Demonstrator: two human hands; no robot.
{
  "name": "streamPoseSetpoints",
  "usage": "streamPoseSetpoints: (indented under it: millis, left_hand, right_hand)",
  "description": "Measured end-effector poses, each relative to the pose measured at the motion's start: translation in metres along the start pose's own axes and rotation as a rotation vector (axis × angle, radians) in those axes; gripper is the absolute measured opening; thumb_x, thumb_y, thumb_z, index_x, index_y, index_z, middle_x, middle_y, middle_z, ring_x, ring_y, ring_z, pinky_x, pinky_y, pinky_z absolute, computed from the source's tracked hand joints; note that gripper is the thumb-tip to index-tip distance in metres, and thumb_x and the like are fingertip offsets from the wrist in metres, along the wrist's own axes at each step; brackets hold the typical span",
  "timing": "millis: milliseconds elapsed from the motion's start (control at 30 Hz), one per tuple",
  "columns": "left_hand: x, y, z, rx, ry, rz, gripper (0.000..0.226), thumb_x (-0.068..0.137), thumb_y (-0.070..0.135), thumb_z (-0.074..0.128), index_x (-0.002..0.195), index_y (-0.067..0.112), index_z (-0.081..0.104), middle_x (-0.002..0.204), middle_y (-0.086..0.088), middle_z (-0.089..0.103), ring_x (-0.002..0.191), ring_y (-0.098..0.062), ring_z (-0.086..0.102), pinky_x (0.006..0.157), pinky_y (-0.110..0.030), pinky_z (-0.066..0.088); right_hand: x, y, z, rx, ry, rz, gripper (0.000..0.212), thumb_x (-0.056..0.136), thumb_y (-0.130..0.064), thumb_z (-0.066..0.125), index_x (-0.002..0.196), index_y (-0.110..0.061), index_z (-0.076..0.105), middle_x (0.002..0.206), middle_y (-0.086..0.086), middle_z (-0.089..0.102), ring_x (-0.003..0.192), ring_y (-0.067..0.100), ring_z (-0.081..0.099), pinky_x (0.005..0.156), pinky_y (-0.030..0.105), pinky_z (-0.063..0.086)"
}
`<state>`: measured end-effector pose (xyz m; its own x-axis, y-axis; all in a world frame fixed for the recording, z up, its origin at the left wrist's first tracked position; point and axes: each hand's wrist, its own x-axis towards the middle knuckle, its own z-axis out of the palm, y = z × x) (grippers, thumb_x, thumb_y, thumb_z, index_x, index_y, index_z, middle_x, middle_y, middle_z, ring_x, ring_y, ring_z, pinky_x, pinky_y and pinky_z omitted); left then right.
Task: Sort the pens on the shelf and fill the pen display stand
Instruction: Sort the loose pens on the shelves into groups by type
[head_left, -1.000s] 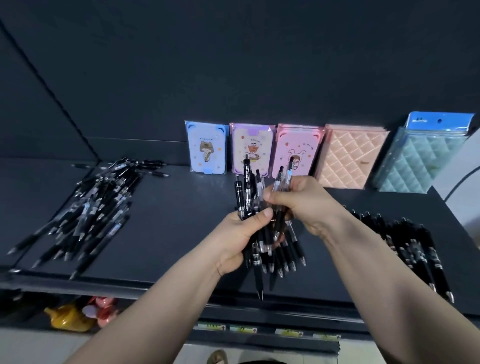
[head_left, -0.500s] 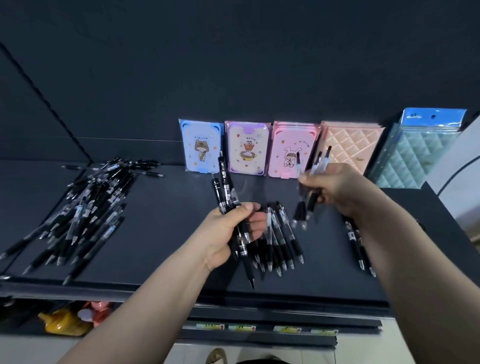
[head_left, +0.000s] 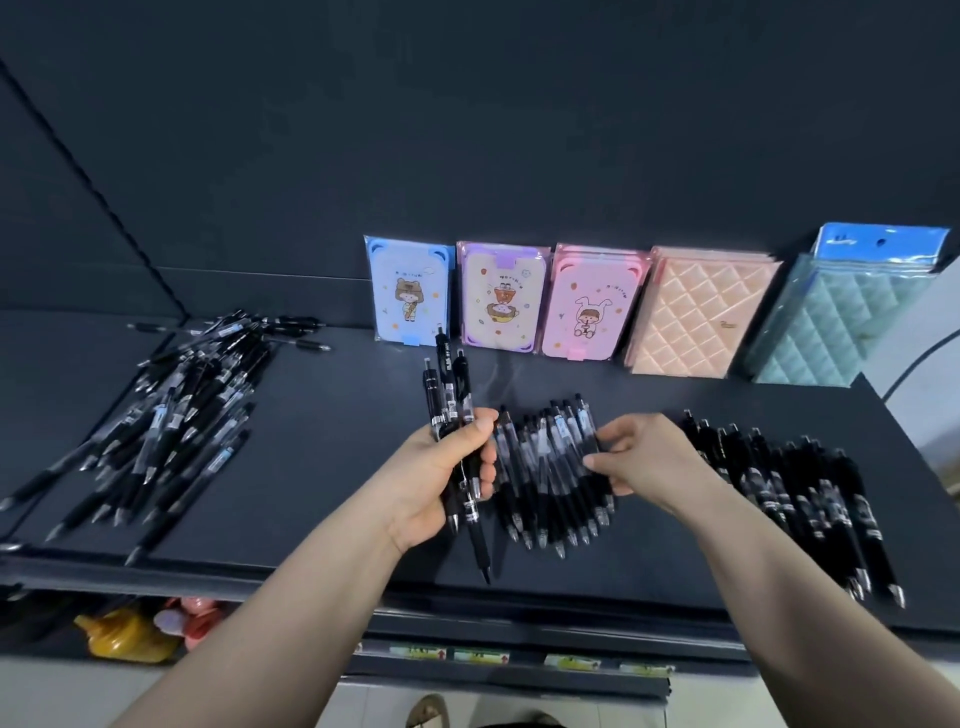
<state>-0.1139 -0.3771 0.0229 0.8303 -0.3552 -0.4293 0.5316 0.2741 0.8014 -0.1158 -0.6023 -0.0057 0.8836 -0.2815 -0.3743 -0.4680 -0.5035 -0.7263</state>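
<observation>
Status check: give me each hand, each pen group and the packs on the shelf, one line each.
left hand: closed around a small bundle of pens, held above the shelf.
right hand: fingers touching the middle row.
middle row of pens: lying side by side.
right row of pens: lying flat, side by side.
left pile of pens: loose, crisscrossed.
packs: leaning against the back wall.

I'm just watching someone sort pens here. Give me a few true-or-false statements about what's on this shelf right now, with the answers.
1. The left hand grips a bundle of black pens. True.
2. The right hand is lifted high above the shelf. False: its fingertips touch the middle row of pens lying on it.
3. A loose heap of pens lies at the left. True.
4. The notebooks lie flat on the shelf. False: they lean against the back wall.
5. No pens lie right of the right hand. False: a row of dark pens lies there.
</observation>
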Motion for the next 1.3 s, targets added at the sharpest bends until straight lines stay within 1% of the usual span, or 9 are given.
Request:
streamPoseSetpoints:
  millis: [167, 300, 433, 533, 633, 833, 967, 1100, 1300]
  left_hand:
    - [-0.002, 0.002, -0.002, -0.027, -0.047, -0.047, 0.029, 0.095, 0.005, 0.047, 0.119, 0.01, 0.061, 0.07, -0.006, 0.061, 0.057, -0.016, 0.057, 0.052, -0.026, 0.051]
    - [-0.004, 0.005, -0.005, 0.001, -0.091, -0.058, 0.03, 0.087, 0.01, 0.058, 0.116, 0.013, 0.064, 0.082, -0.008, 0.07, 0.065, -0.016, 0.066, 0.059, -0.028, 0.056]
    - [-0.009, 0.006, -0.003, -0.005, -0.127, -0.073, 0.033, 0.076, 0.016, 0.063, 0.109, 0.014, 0.067, 0.089, -0.01, 0.073, 0.068, -0.016, 0.069, 0.061, -0.027, 0.057]
    - [-0.011, 0.006, 0.004, 0.018, -0.176, -0.099, 0.028, 0.078, 0.016, 0.062, 0.105, 0.014, 0.068, 0.089, -0.01, 0.074, 0.069, -0.016, 0.07, 0.061, -0.027, 0.057]
    - [-0.011, 0.003, 0.017, 0.105, -0.237, -0.132, 0.016, 0.089, 0.013, 0.055, 0.099, 0.012, 0.068, 0.085, -0.008, 0.074, 0.067, -0.014, 0.07, 0.059, -0.025, 0.057]
    - [-0.005, 0.0, 0.038, 0.16, -0.357, -0.183, 0.024, 0.092, 0.017, 0.051, 0.109, 0.004, 0.061, 0.084, -0.011, 0.073, 0.071, -0.018, 0.071, 0.064, -0.027, 0.059]
    - [0.004, -0.004, 0.05, 0.215, -0.202, -0.157, 0.029, 0.09, 0.033, 0.054, 0.092, 0.005, 0.06, 0.065, -0.008, 0.064, 0.054, -0.017, 0.065, 0.051, -0.026, 0.055]
    - [0.022, -0.003, 0.062, 0.126, -0.112, -0.162, 0.032, 0.088, 0.039, 0.058, 0.069, 0.016, 0.046, 0.05, 0.002, 0.035, 0.039, -0.01, 0.033, 0.04, -0.018, 0.031]
    - [0.043, -0.015, 0.115, 0.105, -0.212, -0.219, 0.023, 0.098, 0.005, 0.038, 0.096, 0.003, 0.061, 0.069, -0.007, 0.049, 0.063, -0.019, 0.054, 0.065, -0.037, 0.059]
  right_hand:
    - [-0.004, -0.005, 0.017, -0.062, 0.075, -0.066, 0.018, 0.078, -0.018, 0.077, 0.092, -0.01, 0.069, 0.078, 0.006, 0.068, 0.058, 0.021, 0.062, 0.069, 0.037, 0.059]
    - [-0.009, -0.006, 0.017, -0.313, 0.112, -0.141, 0.014, 0.08, -0.027, 0.073, 0.091, -0.018, 0.073, 0.091, 0.002, 0.072, 0.085, 0.023, 0.067, 0.083, 0.034, 0.053]
    - [-0.012, -0.005, 0.013, -0.315, 0.11, -0.194, 0.011, 0.084, -0.027, 0.069, 0.085, -0.018, 0.074, 0.082, 0.001, 0.072, 0.082, 0.024, 0.068, 0.081, 0.033, 0.053]
    - [-0.023, -0.021, 0.007, 0.017, 0.148, -0.336, 0.02, 0.088, -0.03, 0.065, 0.083, -0.013, 0.073, 0.077, 0.005, 0.07, 0.076, 0.013, 0.062, 0.075, 0.03, 0.048]
    - [-0.039, -0.051, 0.002, 0.42, -0.12, -0.311, 0.023, 0.087, -0.031, 0.065, 0.081, -0.01, 0.071, 0.064, 0.003, 0.063, 0.056, 0.008, 0.05, 0.052, 0.021, 0.04]
    - [-0.039, -0.06, -0.015, 0.568, -0.281, -0.257, 0.005, 0.084, -0.01, 0.067, 0.082, -0.006, 0.068, 0.062, 0.002, 0.058, 0.044, 0.006, 0.04, 0.038, 0.015, 0.03]
    - [-0.038, -0.05, -0.04, 0.62, -0.185, -0.23, 0.013, 0.088, -0.009, 0.062, 0.079, 0.0, 0.065, 0.065, 0.008, 0.056, 0.045, 0.006, 0.042, 0.04, 0.015, 0.033]
    - [-0.041, -0.03, -0.068, 0.541, -0.08, -0.132, 0.019, 0.087, -0.012, 0.066, 0.069, -0.006, 0.062, 0.049, -0.003, 0.05, 0.045, 0.008, 0.041, 0.043, 0.019, 0.032]
    - [-0.044, 0.023, -0.114, 0.388, 0.098, -0.004, 0.013, 0.081, -0.017, 0.073, 0.073, -0.008, 0.068, 0.049, 0.005, 0.049, 0.035, 0.009, 0.039, 0.036, 0.018, 0.031]
